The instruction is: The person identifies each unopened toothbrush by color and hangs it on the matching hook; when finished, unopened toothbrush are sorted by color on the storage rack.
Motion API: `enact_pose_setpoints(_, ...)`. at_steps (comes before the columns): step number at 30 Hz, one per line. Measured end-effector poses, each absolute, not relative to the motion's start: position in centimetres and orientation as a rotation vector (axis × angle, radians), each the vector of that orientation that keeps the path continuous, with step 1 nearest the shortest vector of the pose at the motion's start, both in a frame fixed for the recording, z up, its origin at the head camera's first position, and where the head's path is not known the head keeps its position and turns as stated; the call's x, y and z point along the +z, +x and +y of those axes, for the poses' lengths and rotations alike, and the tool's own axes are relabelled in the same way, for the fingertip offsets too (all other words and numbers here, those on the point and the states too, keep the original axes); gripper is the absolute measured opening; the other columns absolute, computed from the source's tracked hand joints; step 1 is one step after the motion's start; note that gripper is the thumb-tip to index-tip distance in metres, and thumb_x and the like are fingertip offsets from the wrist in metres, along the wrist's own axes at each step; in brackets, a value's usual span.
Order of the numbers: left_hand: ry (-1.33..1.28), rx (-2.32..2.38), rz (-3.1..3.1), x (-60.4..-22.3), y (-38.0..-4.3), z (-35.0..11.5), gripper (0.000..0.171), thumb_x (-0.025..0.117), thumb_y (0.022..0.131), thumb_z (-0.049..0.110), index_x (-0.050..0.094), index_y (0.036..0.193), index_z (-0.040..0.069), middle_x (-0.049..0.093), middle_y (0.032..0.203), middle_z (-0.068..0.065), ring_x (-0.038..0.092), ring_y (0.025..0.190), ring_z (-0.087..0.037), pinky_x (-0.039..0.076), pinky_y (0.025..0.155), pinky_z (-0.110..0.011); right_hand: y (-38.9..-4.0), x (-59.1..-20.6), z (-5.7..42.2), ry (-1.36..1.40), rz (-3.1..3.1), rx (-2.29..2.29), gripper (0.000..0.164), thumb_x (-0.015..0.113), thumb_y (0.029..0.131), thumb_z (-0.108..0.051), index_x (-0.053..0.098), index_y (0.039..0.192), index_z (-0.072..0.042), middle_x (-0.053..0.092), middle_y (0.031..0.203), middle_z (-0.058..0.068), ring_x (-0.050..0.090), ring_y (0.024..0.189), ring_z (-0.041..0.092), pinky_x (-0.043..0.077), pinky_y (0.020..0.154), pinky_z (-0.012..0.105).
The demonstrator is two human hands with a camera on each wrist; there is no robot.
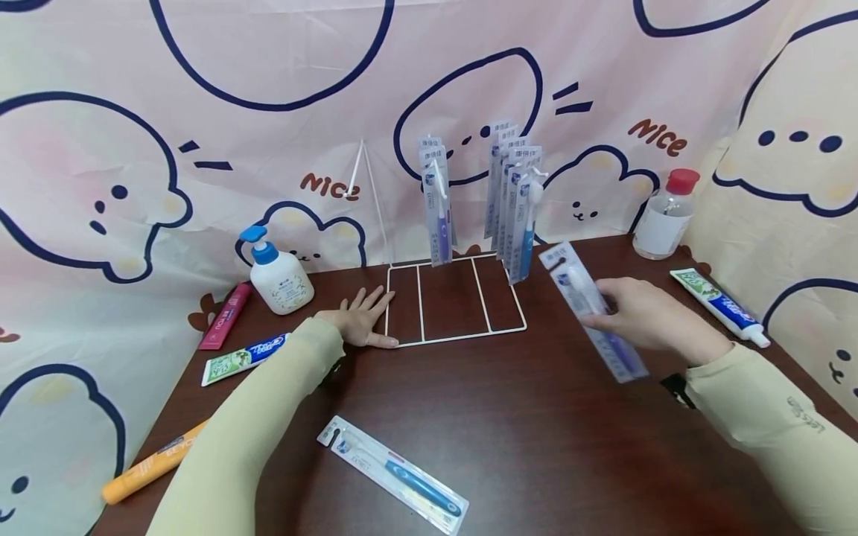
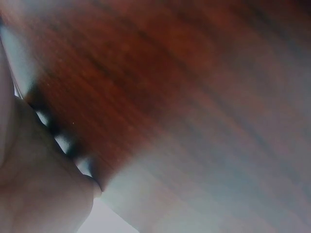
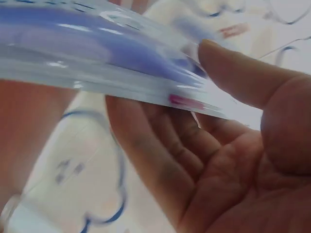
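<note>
Between thumb and fingers, my right hand [image 1: 633, 313] pinches a packaged purple toothbrush [image 1: 593, 313], held tilted above the table on the right. The right wrist view shows its clear blister pack [image 3: 121, 53] close up. My left hand [image 1: 362, 318] lies with fingers spread at the left side of the white wire rack [image 1: 462, 339], touching its base. Packaged toothbrushes hang from the rack's hooks: purple ones [image 1: 439, 216] in the middle and several others, a blue one [image 1: 523, 223] in front, on the right. The left hook [image 1: 351, 190] is bare. Another packaged blue toothbrush [image 1: 395, 476] lies on the table in front.
At left are a pump bottle [image 1: 281, 283], a pink tube [image 1: 226, 316], a toothpaste tube [image 1: 244, 359] and an orange tube [image 1: 154, 461]. On the right stand a red-capped bottle [image 1: 665, 216] and a toothpaste tube [image 1: 720, 307]. A patterned cloth [image 1: 429, 45] hangs behind.
</note>
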State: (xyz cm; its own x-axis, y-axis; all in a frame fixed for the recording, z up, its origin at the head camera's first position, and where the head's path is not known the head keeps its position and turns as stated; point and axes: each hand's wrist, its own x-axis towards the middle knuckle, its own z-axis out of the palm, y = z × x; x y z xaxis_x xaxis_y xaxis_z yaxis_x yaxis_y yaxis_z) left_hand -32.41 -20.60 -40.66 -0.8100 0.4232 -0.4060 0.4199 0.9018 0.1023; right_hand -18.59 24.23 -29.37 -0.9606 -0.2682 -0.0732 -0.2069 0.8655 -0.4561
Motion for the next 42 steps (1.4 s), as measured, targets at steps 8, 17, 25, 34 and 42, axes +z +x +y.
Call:
enact_pose_setpoints(8,0.633,-0.013,2.653,-40.3,-32.0,-20.7,0.111,0.044,0.070,0.080,-0.006,0.148,0.019,-0.010,0.153,-0.010,-0.007,0.135,-0.040,0.008,0.100,-0.064,-18.4,-26.2,16.5,-0.608,2.837,-1.030,0.040,0.065,0.086,-0.032,0.054,0.119,-0.012,0.063,0.105,0.008,0.063,0.086,0.021,0.052,0.069,0.042)
enact_pose_setpoints(17,0.618,-0.033,2.652,-40.4,-32.0,-20.7,0.109,0.044,0.071,0.079,-0.008,0.148,0.022,-0.012,0.153,-0.008,-0.007,0.136,-0.038,0.008,0.101,-0.062,-20.0,-24.2,11.2,-0.644,2.778,-1.215,0.045,0.064,0.085,-0.035,0.052,0.126,-0.018,0.059,0.114,0.003,0.061,0.094,0.019,0.050,0.076,0.045)
enact_pose_setpoints(25,0.620,-0.027,2.637,-40.3,-31.9,-20.7,0.110,0.043,0.070,0.080,-0.007,0.148,0.020,-0.011,0.153,-0.009,-0.008,0.136,-0.039,0.006,0.101,-0.063,-22.3,-25.3,9.7,-0.652,2.775,-1.239,0.046,0.063,0.087,-0.031,0.050,0.129,-0.018,0.058,0.117,0.003,0.060,0.096,0.019,0.049,0.077,0.046)
enact_pose_setpoints(34,0.609,-0.032,2.648,-40.3,-31.9,-20.8,0.113,0.042,0.067,0.083,-0.009,0.148,0.023,-0.012,0.153,-0.007,-0.008,0.136,-0.038,0.007,0.101,-0.062,-25.4,-26.1,7.9,-0.595,2.767,-1.247,0.045,0.053,0.093,-0.031,0.043,0.135,-0.016,0.056,0.120,0.005,0.059,0.097,0.020,0.050,0.076,0.045)
enact_pose_setpoints(42,0.619,-0.011,2.654,-40.5,-31.8,-20.5,0.111,0.045,0.070,0.080,-0.008,0.148,0.022,-0.011,0.153,-0.008,-0.008,0.136,-0.038,0.007,0.101,-0.063,-28.9,-26.6,6.8,-0.487,2.731,-1.328,0.043,0.047,0.096,-0.030,0.041,0.134,-0.012,0.053,0.124,0.008,0.055,0.108,0.022,0.045,0.085,0.045)
